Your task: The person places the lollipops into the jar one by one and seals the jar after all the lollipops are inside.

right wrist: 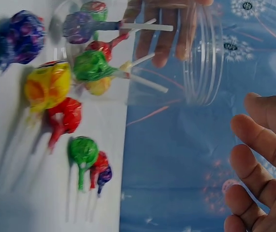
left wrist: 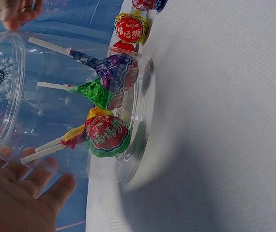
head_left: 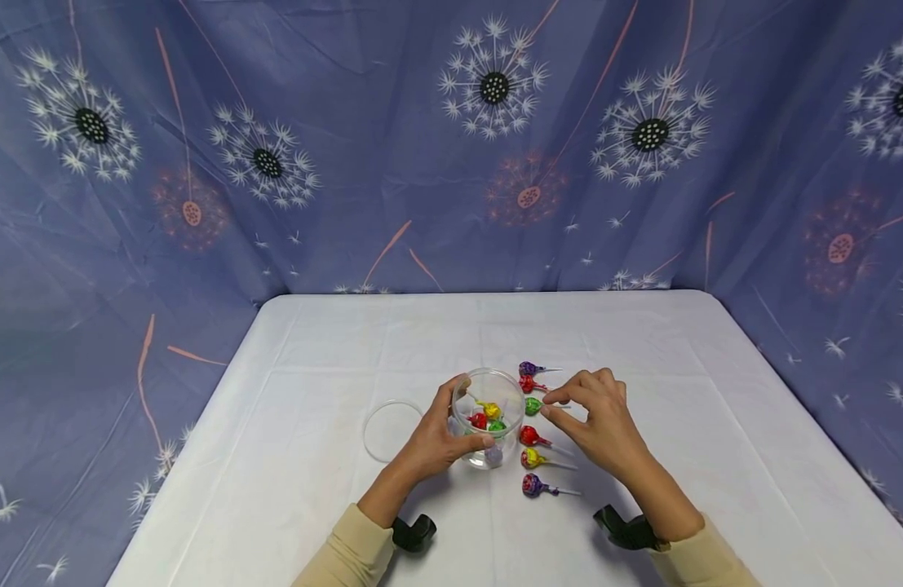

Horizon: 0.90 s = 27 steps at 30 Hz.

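My left hand [head_left: 438, 440] grips a clear plastic jar [left wrist: 46, 116] with its thumb and fingers on opposite sides. Inside the jar stand several wrapped lollipops, among them a green lollipop [right wrist: 93, 66] and a purple one [left wrist: 111, 72], sticks upward. My right hand [head_left: 599, 416] hovers right of the jar with bent, relaxed fingers. From the head it overlaps the stick of a green lollipop [head_left: 533, 405] on the table; the right wrist view shows those fingers apart from it, holding nothing.
A column of lollipops lies right of the jar: purple [head_left: 528, 368] and red [head_left: 528, 383] beyond the green, then red [head_left: 530, 436], yellow [head_left: 532, 458] and purple [head_left: 533, 486] nearer. Left of the jar lies a clear round lid [head_left: 366, 436] on the white-covered table [head_left: 289, 456].
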Tool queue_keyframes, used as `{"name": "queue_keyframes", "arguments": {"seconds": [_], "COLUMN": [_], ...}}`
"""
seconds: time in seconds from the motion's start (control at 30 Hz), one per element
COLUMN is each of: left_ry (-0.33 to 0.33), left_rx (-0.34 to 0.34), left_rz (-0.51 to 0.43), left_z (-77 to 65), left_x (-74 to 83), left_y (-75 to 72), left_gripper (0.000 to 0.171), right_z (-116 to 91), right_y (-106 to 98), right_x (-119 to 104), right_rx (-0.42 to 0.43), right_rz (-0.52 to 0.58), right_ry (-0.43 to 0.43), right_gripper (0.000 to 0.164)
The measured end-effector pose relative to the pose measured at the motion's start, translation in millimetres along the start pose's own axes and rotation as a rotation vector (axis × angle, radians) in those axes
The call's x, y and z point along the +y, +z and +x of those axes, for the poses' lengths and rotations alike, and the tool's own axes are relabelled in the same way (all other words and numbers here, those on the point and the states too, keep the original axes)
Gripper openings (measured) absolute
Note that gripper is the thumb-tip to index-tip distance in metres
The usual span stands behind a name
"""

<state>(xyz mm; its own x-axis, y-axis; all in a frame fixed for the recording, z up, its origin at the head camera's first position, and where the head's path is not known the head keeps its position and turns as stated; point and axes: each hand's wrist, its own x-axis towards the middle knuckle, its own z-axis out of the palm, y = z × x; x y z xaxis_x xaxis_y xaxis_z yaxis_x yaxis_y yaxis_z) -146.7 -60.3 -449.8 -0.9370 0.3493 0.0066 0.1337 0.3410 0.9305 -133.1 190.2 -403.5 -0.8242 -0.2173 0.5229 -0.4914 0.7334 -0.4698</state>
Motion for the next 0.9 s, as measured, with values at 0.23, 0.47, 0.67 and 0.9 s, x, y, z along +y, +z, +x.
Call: {"name": "queue_keyframes", "arguments": {"seconds": [0.23,0.47,0.67,0.9], "left_ry": [-0.006,-0.006,-0.014,0.001], "left_rx": [-0.001,0.001,0.003,-0.004], "left_rz": [-0.005,-0.003,-0.004,-0.022], "left_z": [-1.7,-1.3,-1.0,-0.5], "left_x": [-0.7,-1.2,0.1,-0.3], "left_y": [0.1,0.0,0.0,0.5], "left_gripper": [0.092,0.094,0.093,0.092], "right_z": [-14.9,-29.3,-47.3,-66.1], "right_y": [2.5,7.2,17.2,21.0], "right_x": [8.5,15.6,18.5,19.3], "right_rx": [0.003,-0.001,-0.025,-0.101], "right_rz": [-0.002,-0.018,-0.039,-0.028], "right_ry": [0.065,0.087,0.112,0.204], "right_gripper": [0.015,0.018,0.018,0.015]}}
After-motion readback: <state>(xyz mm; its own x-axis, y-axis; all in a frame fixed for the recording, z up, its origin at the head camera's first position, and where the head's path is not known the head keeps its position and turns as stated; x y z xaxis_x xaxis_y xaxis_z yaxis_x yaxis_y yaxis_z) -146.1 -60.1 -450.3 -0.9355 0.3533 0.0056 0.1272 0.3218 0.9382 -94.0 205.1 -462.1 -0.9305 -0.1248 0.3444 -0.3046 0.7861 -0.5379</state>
